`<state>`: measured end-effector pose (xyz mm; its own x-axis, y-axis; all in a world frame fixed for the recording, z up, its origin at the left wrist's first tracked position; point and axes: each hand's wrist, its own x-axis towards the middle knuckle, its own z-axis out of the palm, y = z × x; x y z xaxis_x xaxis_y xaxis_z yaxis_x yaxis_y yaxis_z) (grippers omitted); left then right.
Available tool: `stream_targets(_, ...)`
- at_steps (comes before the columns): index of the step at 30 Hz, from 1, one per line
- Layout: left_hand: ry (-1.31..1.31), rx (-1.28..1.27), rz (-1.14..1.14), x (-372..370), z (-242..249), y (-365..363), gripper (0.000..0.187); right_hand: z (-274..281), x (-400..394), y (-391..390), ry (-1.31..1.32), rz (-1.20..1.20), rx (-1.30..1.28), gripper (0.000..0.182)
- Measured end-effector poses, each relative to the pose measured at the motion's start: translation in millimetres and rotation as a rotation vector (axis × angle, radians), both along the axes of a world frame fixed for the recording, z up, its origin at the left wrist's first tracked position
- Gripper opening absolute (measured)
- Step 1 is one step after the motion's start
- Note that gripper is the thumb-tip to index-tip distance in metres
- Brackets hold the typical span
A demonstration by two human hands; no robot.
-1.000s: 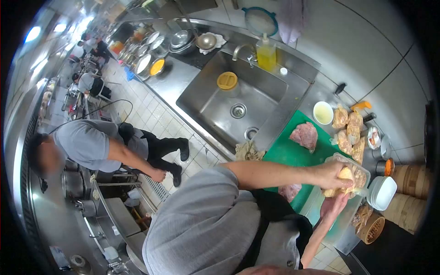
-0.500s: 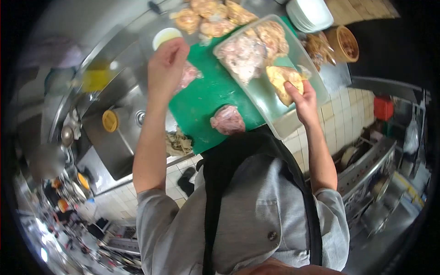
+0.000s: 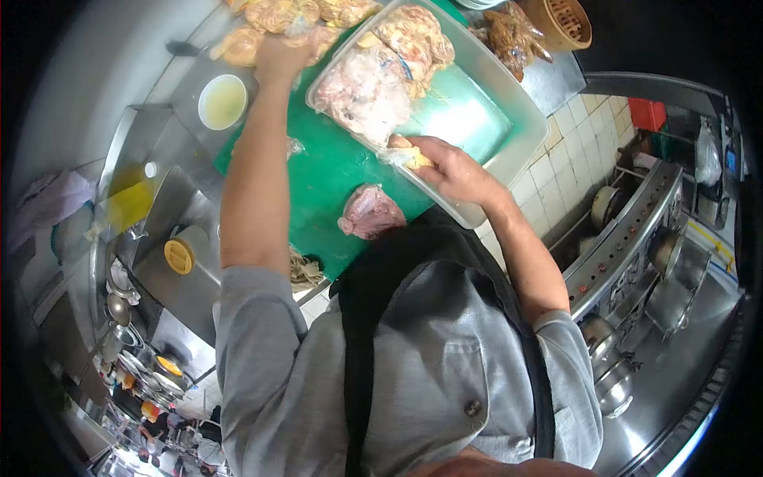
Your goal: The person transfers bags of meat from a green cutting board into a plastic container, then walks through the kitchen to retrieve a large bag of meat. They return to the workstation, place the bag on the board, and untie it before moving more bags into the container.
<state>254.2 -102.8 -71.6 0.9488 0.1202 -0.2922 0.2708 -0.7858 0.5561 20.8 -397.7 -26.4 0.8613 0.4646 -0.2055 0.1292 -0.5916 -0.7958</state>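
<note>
Two hands out. Right hand (image 3: 457, 170) is clamped on one yellow meat piece (image 3: 415, 158) with clear plastic at its end, at the near edge of one plastic tub (image 3: 475, 97). Left hand (image 3: 280, 62) is over the bagged pieces (image 3: 238, 47), at least four showing; fingers hidden, can't tell if they grip. Tub holds two visible lumps, one white-wrapped bundle (image 3: 362, 91), one yellowish heap (image 3: 411, 41). One green board (image 3: 318, 187), one pink bagged piece (image 3: 372, 211) on it. One white bowl (image 3: 222, 102) left of the left forearm.
</note>
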Motion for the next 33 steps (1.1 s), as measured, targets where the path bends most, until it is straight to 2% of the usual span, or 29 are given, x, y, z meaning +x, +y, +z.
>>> stream_targets(1, 0.1, -0.133, 0.011, 3, 3, 5, 0.09, 0, 4, -1, 0.046, 0.025, -0.004, 0.053)
stream_targets(2, 0.052, -0.188, 0.09, 13, -30, 17, 0.091, 2, 5, -2, 0.052, 0.048, -0.01, 0.053)
stream_targets(3, 0.048, -0.189, 0.084, 12, -33, 25, 0.091, 4, 5, -4, 0.047, 0.042, -0.011, 0.053)
stream_targets(5, -0.182, -0.328, 0.225, -3, -27, 34, 0.07, 8, 2, -7, 0.006, 0.057, -0.003, 0.054)
stream_targets(6, -0.185, -0.323, 0.217, -14, -10, 36, 0.07, 10, 0, -9, 0.002, 0.051, 0.003, 0.054)
stream_targets(8, -0.197, -0.713, 0.277, -44, 46, 41, 0.052, 18, -6, -15, 0.059, -0.028, 0.038, 0.056)
stream_targets(12, -0.252, -0.811, 0.117, -92, 137, 5, 0.046, 25, -13, -27, 0.152, -0.139, 0.042, 0.058)
stream_targets(14, -0.28, -0.71, -0.347, -111, 160, -22, 0.042, 25, -12, -30, 0.257, -0.349, 0.32, 0.056)
stream_targets(15, -0.323, -0.577, -0.478, -117, 166, -39, 0.04, 29, -10, -32, 0.252, -0.349, 0.32, 0.056)
stream_targets(17, -0.316, -0.354, -0.653, -132, 173, -80, 0.036, 47, -4, -38, 0.172, -0.499, 0.611, 0.056)
stream_targets(18, -0.27, -0.265, -0.701, -139, 174, -101, 0.034, 57, 0, -41, 0.118, -0.52, 0.635, 0.055)
stream_targets(22, -0.513, 0.204, -0.98, -163, 124, -168, 0.022, 67, 7, -56, -0.016, -0.632, 0.632, 0.052)
stream_targets(23, -0.473, 0.318, -1.041, -168, 103, -179, 0.025, 62, 6, -59, -0.019, -0.625, 0.643, 0.052)
stream_targets(24, -0.429, 0.434, -1.095, -170, 89, -185, 0.029, 51, 3, -63, 0.0, -0.601, 0.514, 0.051)
stream_targets(25, -0.426, 0.45, -1.085, -168, 90, -187, 0.029, 44, 2, -61, 0.021, -0.574, 0.386, 0.049)
stream_targets(27, 0.046, 0.611, -1.2, -166, 87, -189, 0.042, 32, -6, -50, 0.087, -0.547, 0.37, 0.049)
stream_targets(28, 0.105, 0.543, -1.156, -164, 111, -182, 0.041, 24, -7, -46, 0.156, -0.518, 0.33, 0.047)
stream_targets(29, 0.113, 0.549, -1.155, -159, 132, -174, 0.041, 18, -9, -43, 0.224, -0.491, 0.287, 0.046)
stream_targets(30, 0.136, 0.395, -1.131, -152, 151, -162, 0.035, 15, -10, -39, 0.228, -0.488, 0.294, 0.046)
stream_targets(31, 0.156, 0.241, -1.104, -143, 165, -150, 0.03, 14, -11, -34, 0.032, -0.343, 0.15, 0.044)
stream_targets(32, -0.009, 0.149, -0.898, -132, 175, -137, 0.027, 12, -9, -32, -0.167, -0.2, 0.006, 0.043)
stream_targets(33, -0.168, 0.057, -0.694, -120, 181, -120, 0.024, 10, -7, -33, -0.168, -0.207, 0.011, 0.043)
